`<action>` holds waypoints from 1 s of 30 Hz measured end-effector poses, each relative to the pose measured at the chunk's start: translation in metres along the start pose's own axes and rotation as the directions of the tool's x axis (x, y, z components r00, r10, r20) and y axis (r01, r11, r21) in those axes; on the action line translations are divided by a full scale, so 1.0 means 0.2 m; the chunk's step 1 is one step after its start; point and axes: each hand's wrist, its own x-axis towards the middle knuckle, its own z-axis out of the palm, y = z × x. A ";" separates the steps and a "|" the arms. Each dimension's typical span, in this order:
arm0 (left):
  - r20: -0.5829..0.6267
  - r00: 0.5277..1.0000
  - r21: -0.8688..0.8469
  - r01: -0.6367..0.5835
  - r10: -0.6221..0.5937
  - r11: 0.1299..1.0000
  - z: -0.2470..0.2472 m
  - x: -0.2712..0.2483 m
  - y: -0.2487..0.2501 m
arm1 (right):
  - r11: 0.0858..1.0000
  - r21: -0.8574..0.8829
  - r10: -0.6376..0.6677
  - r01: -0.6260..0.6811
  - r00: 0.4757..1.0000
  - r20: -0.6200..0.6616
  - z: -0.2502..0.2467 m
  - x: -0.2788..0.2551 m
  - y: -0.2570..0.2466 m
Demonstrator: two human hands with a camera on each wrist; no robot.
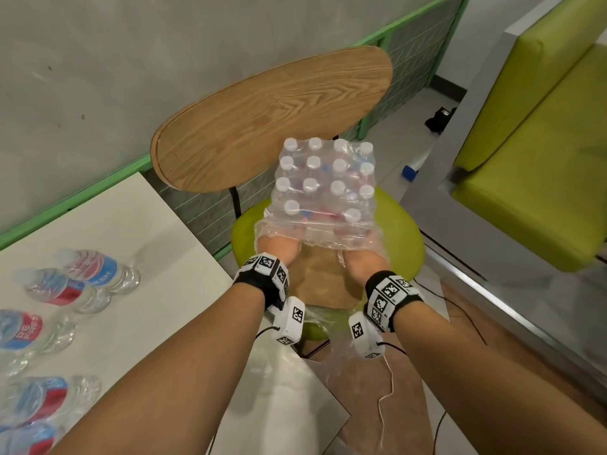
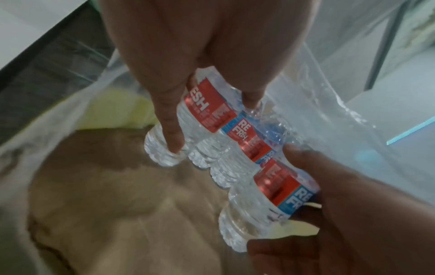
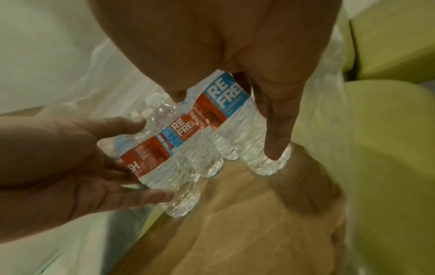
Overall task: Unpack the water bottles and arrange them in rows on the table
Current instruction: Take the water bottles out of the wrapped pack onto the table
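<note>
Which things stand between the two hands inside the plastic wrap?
In both wrist views, two more bottles stand between the left hand and the right hand.

In the head view the wrap (image 1: 315, 231) hides both hands' fingers. The bottles (image 1: 29, 330) on the tabletop (image 1: 138, 231) are blurred, and the left edge cuts some off. The wrist views are soft.

The white bench (image 1: 138, 224) carries loose water bottles (image 1: 98, 270) lying on their sides. On the green chair seat (image 1: 404, 244), brown cardboard (image 1: 322, 280) carries the wrapped bottle pack (image 1: 325, 192).
</note>
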 end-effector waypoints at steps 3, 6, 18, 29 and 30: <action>0.081 0.996 0.022 0.024 -0.026 0.999 0.00 -0.01 -0.01 | 0.999 0.022 -0.025 0.025 1.000 0.010 -0.02 -0.01 -0.01; 0.152 0.988 -0.045 0.047 -0.040 0.998 0.02 -0.05 -0.01 | 0.996 0.007 -0.089 0.089 0.994 0.062 -0.01 -0.04 -0.03; 0.052 0.951 -0.259 -0.283 0.306 0.924 -0.01 -0.49 -0.18 | 0.926 0.211 -0.275 0.314 0.942 -0.193 0.10 -0.20 0.02; -0.086 0.980 -0.491 -0.200 0.182 0.848 -0.22 -1.15 -0.78 | 0.871 0.256 -0.454 0.418 0.886 0.097 0.09 -0.53 -0.21; -0.111 0.984 -0.506 -0.178 0.141 0.844 -0.24 -1.21 -0.84 | 0.871 0.234 -0.464 0.432 0.879 0.108 0.11 -0.55 -0.27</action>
